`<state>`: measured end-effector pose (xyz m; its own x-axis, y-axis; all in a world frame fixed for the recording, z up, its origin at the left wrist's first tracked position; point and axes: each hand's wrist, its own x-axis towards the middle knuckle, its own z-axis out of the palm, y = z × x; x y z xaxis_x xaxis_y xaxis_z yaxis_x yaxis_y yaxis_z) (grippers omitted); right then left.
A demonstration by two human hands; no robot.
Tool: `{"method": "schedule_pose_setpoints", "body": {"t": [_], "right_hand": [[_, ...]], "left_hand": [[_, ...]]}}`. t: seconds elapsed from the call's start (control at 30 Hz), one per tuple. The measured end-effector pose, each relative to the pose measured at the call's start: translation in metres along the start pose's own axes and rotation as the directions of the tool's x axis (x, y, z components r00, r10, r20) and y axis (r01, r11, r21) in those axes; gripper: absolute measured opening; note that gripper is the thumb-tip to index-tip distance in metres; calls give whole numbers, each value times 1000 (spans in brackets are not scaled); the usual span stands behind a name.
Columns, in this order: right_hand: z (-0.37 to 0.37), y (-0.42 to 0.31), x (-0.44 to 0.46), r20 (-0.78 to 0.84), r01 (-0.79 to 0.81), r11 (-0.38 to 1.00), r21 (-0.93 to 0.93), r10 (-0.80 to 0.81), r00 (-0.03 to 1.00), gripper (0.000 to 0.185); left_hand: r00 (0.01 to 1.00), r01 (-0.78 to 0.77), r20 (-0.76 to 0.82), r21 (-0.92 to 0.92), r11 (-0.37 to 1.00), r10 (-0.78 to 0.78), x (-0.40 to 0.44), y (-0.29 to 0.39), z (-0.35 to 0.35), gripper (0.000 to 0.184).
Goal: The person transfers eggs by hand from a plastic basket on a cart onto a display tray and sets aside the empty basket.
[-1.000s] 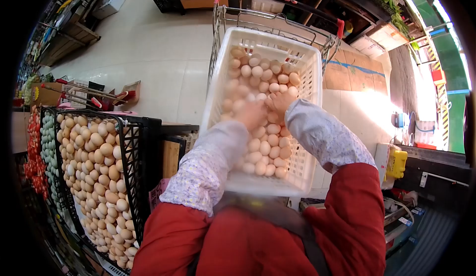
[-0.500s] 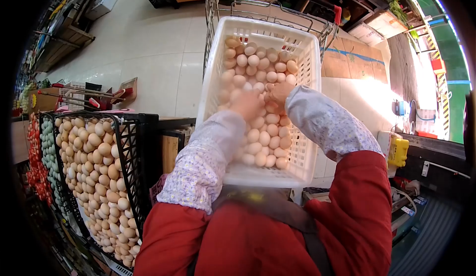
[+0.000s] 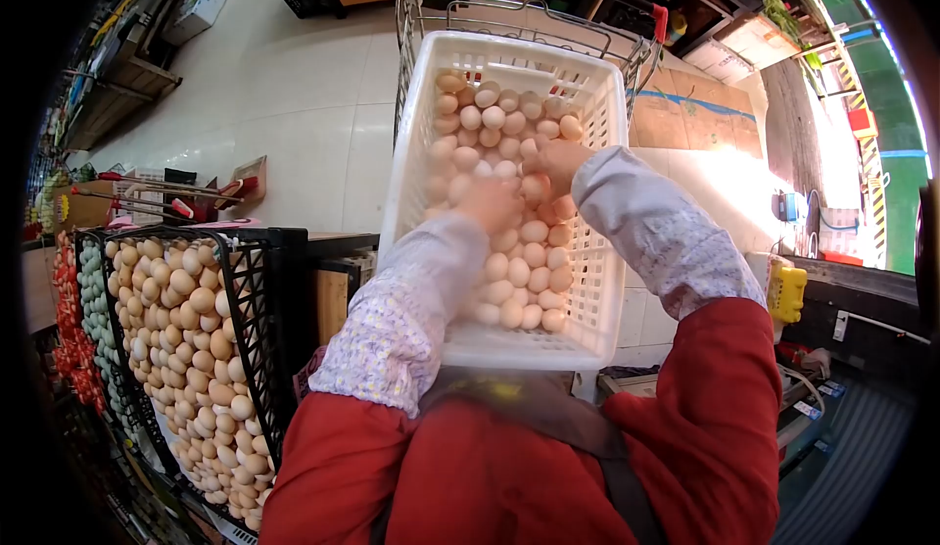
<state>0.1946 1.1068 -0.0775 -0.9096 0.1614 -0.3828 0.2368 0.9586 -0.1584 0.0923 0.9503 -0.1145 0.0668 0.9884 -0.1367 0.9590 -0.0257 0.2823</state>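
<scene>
A white plastic crate (image 3: 414, 153) holds many light brown and pale eggs (image 3: 517, 271). My left hand (image 3: 492, 204) reaches into its middle, low over the eggs; the fingers are smeared and partly hidden, so its grip is unclear. To the right of it, my right hand (image 3: 562, 163) is close to the crate's right wall. Its fingers curl downward around an egg (image 3: 536, 189), with other eggs right beneath. Patterned sleeve covers reach from both wrists over my forearms.
The crate rests on a metal shopping cart (image 3: 548, 18). At left stands a black crate (image 3: 257, 295) full of brown eggs, beside greenish eggs (image 3: 95, 295) and red packets (image 3: 73, 320). Flattened cardboard (image 3: 690, 114) lies on the floor at right, near a yellow object (image 3: 786, 293).
The view has shifted slightly, so the crate appears a little further left. My right hand has moved slightly up and away from my left hand, which stays low over the eggs.
</scene>
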Motion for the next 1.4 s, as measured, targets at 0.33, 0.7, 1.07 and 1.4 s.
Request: {"method": "schedule_pose_setpoints", "body": {"t": [0.33, 0.7, 1.07, 1.4], "right_hand": [[-40, 16, -41, 7, -11, -444, 896, -11, 1000, 47], [-120, -56, -26, -345, 261, -467, 845, -104, 933, 67], [-202, -473, 59, -90, 237, 81, 968, -771, 631, 71], [-79, -776, 123, -3, 983, -38, -179, -999, -39, 20]], "left_hand": [[988, 66, 142, -41, 997, -59, -1, 5, -34, 22], [946, -81, -212, -888, 452, -247, -118, 2, -130, 55], [285, 346, -398, -806, 481, -872, -566, 13, -196, 51], [-204, 714, -342, -693, 100, -917, -801, 19, -105, 49]]}}
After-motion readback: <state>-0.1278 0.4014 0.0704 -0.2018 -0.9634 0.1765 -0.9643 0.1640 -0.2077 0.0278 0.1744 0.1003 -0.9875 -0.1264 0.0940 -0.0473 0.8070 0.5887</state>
